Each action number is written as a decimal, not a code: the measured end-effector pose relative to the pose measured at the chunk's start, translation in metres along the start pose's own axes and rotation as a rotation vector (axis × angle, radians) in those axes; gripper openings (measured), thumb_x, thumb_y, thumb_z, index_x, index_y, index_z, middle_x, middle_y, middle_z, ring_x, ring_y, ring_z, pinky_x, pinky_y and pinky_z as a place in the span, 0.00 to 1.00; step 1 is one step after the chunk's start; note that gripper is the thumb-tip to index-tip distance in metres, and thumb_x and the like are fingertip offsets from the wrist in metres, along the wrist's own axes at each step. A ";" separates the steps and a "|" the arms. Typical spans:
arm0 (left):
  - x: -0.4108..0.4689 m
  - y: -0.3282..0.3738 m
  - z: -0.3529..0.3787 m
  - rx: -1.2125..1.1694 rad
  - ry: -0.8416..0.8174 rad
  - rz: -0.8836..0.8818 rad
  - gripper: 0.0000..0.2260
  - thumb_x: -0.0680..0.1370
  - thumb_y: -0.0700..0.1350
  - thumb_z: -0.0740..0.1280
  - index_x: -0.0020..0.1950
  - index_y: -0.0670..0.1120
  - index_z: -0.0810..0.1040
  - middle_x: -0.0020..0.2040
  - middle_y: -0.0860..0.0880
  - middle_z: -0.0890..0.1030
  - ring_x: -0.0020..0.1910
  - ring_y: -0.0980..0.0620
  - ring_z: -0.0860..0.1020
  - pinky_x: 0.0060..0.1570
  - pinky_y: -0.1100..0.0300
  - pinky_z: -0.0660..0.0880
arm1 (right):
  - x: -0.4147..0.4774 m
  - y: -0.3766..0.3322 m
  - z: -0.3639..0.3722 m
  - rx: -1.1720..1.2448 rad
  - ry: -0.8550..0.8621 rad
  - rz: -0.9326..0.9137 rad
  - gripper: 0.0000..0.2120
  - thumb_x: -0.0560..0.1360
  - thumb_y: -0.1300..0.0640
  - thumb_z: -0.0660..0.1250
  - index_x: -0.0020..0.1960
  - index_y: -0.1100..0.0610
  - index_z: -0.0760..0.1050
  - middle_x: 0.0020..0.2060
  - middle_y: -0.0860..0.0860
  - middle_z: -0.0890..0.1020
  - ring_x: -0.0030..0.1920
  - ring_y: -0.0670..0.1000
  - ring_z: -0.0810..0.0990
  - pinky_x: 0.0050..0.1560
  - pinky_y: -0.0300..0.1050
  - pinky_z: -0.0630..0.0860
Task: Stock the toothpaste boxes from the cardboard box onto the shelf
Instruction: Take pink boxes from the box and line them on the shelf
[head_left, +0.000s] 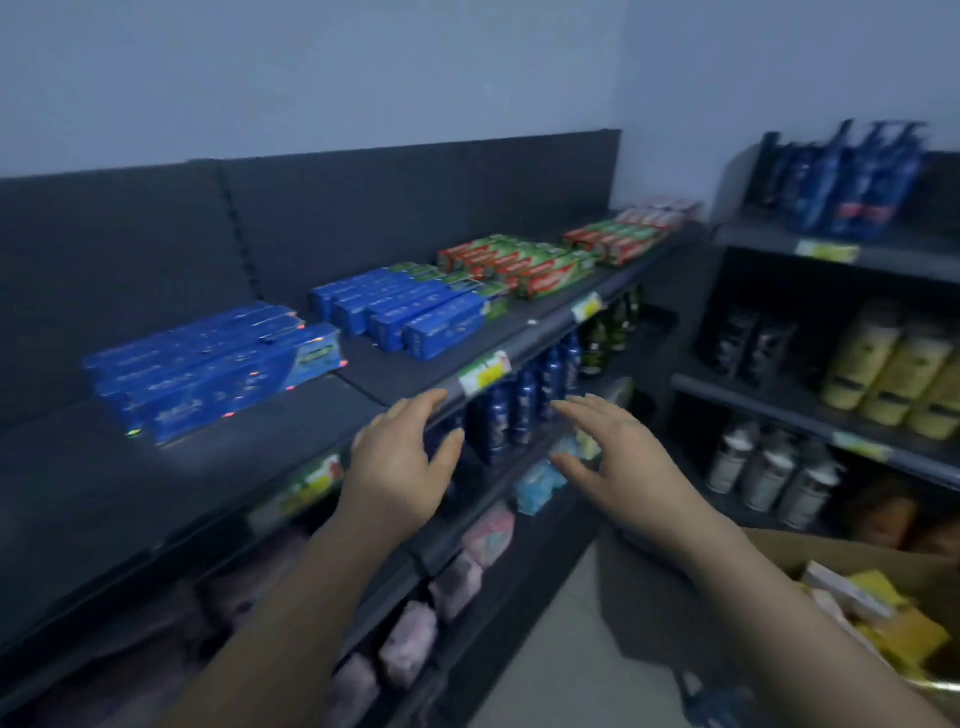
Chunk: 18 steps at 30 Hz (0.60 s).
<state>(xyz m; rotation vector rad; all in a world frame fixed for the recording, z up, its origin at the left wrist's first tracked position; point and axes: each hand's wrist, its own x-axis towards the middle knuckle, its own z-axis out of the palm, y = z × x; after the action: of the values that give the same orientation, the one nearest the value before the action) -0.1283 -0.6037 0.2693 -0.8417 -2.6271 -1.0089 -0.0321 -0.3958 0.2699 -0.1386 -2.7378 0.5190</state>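
Blue toothpaste boxes (208, 371) lie stacked on the dark top shelf (410, 364) at the left. A second blue group (400, 317) lies further right, then red-and-green boxes (519, 265) and more towards the corner. My left hand (402, 467) hovers just in front of the shelf's front edge, fingers spread and holding nothing. My right hand (608, 462) hangs beside it, palm facing left, fingers relaxed and empty. The cardboard box (779, 556) stands at the lower right with yellow and white packs (878, 608) inside.
Dark blue bottles (524, 410) stand on the shelf below the toothpaste. Pink and blue soft packs (467, 561) fill the lower shelves. A second shelving unit (810, 395) on the right holds blue, yellow and white bottles. Grey floor (550, 675) lies between the shelves and the box.
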 end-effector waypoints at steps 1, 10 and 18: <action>0.005 0.017 0.021 -0.018 -0.036 0.031 0.21 0.79 0.53 0.62 0.71 0.49 0.69 0.65 0.50 0.75 0.64 0.48 0.73 0.64 0.48 0.69 | -0.012 0.024 -0.011 -0.017 -0.002 0.037 0.27 0.77 0.49 0.65 0.74 0.51 0.65 0.72 0.48 0.68 0.73 0.49 0.62 0.73 0.42 0.56; 0.015 0.163 0.207 -0.148 -0.315 0.177 0.19 0.78 0.50 0.64 0.68 0.49 0.72 0.63 0.50 0.77 0.62 0.50 0.75 0.62 0.51 0.71 | -0.128 0.213 -0.080 -0.106 0.011 0.428 0.24 0.75 0.52 0.69 0.70 0.55 0.70 0.65 0.52 0.75 0.67 0.53 0.71 0.66 0.42 0.64; 0.024 0.217 0.334 -0.138 -0.607 0.202 0.19 0.79 0.52 0.63 0.70 0.51 0.70 0.64 0.52 0.75 0.63 0.51 0.74 0.63 0.50 0.70 | -0.203 0.328 -0.090 -0.092 -0.006 0.768 0.24 0.74 0.53 0.69 0.69 0.55 0.71 0.64 0.52 0.77 0.63 0.53 0.74 0.58 0.42 0.67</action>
<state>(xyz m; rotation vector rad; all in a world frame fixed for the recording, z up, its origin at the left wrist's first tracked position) -0.0184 -0.2395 0.1483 -1.6318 -2.8688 -1.0088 0.1992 -0.0930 0.1617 -1.2329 -2.6346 0.5711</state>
